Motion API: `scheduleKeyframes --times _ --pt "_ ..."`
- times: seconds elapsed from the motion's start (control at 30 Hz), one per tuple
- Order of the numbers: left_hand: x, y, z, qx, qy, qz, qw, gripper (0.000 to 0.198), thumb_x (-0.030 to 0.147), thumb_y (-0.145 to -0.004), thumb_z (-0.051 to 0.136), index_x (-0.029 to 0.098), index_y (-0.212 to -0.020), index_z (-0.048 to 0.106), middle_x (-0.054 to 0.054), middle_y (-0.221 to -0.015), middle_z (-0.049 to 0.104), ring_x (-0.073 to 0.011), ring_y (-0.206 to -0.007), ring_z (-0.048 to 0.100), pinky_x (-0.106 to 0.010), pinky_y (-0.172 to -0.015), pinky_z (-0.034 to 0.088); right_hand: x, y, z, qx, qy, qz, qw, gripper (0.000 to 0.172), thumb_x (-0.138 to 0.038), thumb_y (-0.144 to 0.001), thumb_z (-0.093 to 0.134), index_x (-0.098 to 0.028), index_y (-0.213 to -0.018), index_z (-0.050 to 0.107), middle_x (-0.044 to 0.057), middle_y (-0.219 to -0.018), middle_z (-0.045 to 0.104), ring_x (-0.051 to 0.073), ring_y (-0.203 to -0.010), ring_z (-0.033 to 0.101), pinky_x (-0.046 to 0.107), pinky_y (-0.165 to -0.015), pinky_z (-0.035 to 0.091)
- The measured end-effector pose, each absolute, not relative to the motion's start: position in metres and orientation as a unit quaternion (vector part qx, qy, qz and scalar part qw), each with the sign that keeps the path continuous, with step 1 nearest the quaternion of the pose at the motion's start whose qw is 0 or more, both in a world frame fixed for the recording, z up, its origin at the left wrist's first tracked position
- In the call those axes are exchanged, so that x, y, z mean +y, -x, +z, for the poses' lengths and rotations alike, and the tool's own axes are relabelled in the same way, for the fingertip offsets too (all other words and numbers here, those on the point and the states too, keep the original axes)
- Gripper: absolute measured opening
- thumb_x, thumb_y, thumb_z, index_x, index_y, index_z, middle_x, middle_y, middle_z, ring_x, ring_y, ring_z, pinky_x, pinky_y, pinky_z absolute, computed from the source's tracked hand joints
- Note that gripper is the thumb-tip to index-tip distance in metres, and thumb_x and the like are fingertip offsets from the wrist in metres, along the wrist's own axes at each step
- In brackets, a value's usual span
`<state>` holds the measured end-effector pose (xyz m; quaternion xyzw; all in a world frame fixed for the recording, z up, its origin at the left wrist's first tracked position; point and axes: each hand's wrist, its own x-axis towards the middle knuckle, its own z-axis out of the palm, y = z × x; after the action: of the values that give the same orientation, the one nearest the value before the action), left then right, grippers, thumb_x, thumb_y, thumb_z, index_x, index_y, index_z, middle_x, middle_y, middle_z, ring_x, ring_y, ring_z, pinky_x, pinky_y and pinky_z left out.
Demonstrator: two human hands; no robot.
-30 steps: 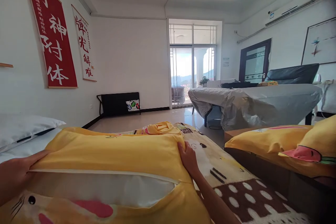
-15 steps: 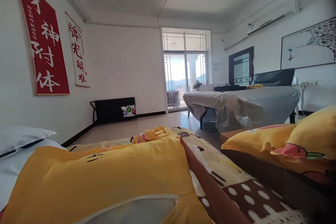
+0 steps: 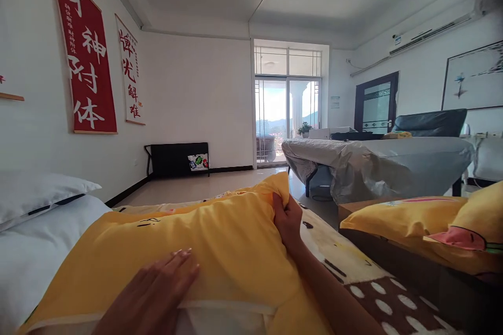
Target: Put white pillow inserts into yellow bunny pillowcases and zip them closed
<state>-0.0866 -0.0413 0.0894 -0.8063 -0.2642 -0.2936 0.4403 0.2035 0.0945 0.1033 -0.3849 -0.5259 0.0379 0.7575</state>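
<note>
A yellow pillowcase [image 3: 220, 246] with a small printed face lies across the bed in front of me. White material [image 3: 223, 319] shows at its near, pale-edged opening. My right hand [image 3: 288, 220] is closed around the far right corner of the pillowcase, and the pinched corner stands up above my fingers. My left hand [image 3: 157, 285] lies flat on the middle of the yellow cloth, fingers stretched out side by side. Under both sits a patterned blanket [image 3: 341, 251] with brown and cream areas and white spots.
White pillows [image 3: 51, 196] are stacked at the left by the wall. Yellow pillows [image 3: 408, 220] rest on a dark wooden piece [image 3: 393, 261] to the right. Further back stand a plastic-covered table [image 3: 393, 162], a dark chair [image 3: 432, 123] and a folded black frame [image 3: 176, 159].
My left hand has come into view and lies on the pillowcase. My right hand now shows gripping the raised corner. The view has turned a little left.
</note>
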Motion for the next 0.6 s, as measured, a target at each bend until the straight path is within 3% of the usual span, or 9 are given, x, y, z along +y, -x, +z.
scheduleKeyframes --times 0.1,0.17,0.27,0.33,0.4,0.5,0.6 --pt "-0.029 0.032 0.103 -0.212 0.811 -0.315 0.444 0.036 0.012 -0.092 0.028 0.019 -0.106 0.061 -0.006 -0.11 0.065 -0.02 -0.106 0.055 -0.033 -0.088 0.039 0.093 -0.213 0.104 -0.543 0.386 -0.006 0.746 0.04 -0.051 -0.084 0.046 -0.021 -0.058 0.038 -0.007 -0.049 0.035 0.009 -0.049 0.032 0.023 -0.046 0.026" --pt "-0.022 0.004 0.106 -0.191 0.835 -0.303 0.418 0.027 0.013 -0.092 0.033 0.018 -0.083 0.059 -0.003 -0.084 0.064 -0.0178 -0.08 0.056 -0.033 -0.073 0.041 0.099 -0.226 0.103 -0.558 0.422 -0.034 0.714 0.041 -0.052 -0.086 0.041 -0.021 -0.059 0.039 -0.006 -0.05 0.037 0.01 -0.049 0.034 0.023 -0.048 0.028" --pt "-0.013 -0.015 0.092 -0.151 0.869 -0.274 0.382 0.022 0.012 -0.088 0.046 0.017 -0.067 0.047 0.001 -0.063 0.05 -0.0131 -0.057 0.045 -0.029 -0.054 0.033 0.116 -0.253 0.099 -0.613 0.57 -0.042 0.546 0.039 -0.044 -0.092 0.034 -0.019 -0.066 0.049 0.0 -0.06 0.054 0.013 -0.058 0.048 0.024 -0.055 0.034" --pt "-0.006 -0.017 0.07 -0.129 0.878 -0.261 0.381 0.022 0.016 -0.087 0.054 0.017 -0.066 0.045 0.002 -0.06 0.048 -0.0127 -0.055 0.045 -0.028 -0.05 0.028 0.127 -0.268 0.095 -0.635 0.649 -0.025 0.418 0.03 -0.034 -0.09 0.04 -0.017 -0.073 0.058 0.005 -0.071 0.063 0.016 -0.068 0.056 0.025 -0.061 0.037" --pt "0.003 -0.017 0.048 -0.131 0.884 -0.241 0.379 0.023 0.02 -0.085 0.059 0.018 -0.066 0.046 0.002 -0.059 0.05 -0.0133 -0.053 0.046 -0.029 -0.048 0.026 0.127 -0.276 0.092 -0.633 0.684 -0.019 0.361 0.02 -0.025 -0.084 0.049 -0.014 -0.087 0.065 0.01 -0.081 0.068 0.02 -0.077 0.061 0.027 -0.067 0.039" --pt "0.014 -0.016 0.036 -0.184 0.917 -0.174 0.307 0.022 0.029 -0.085 0.062 0.018 -0.069 0.049 0.002 -0.065 0.058 -0.0151 -0.058 0.052 -0.028 -0.051 0.031 0.097 -0.265 0.096 -0.645 0.682 -0.042 0.34 0.038 -0.024 -0.085 0.048 -0.012 -0.119 0.06 0.017 -0.106 0.066 0.024 -0.094 0.061 0.031 -0.077 0.04" --pt "0.02 -0.018 0.055 -0.272 0.944 -0.111 0.151 0.009 0.023 -0.083 0.059 0.019 -0.076 0.055 0.001 -0.078 0.064 -0.016 -0.068 0.059 -0.027 -0.057 0.037 0.044 -0.237 0.103 -0.772 0.579 0.017 0.262 0.043 -0.036 -0.088 0.045 -0.02 -0.126 0.057 0.011 -0.11 0.067 0.022 -0.097 0.061 0.03 -0.082 0.041"
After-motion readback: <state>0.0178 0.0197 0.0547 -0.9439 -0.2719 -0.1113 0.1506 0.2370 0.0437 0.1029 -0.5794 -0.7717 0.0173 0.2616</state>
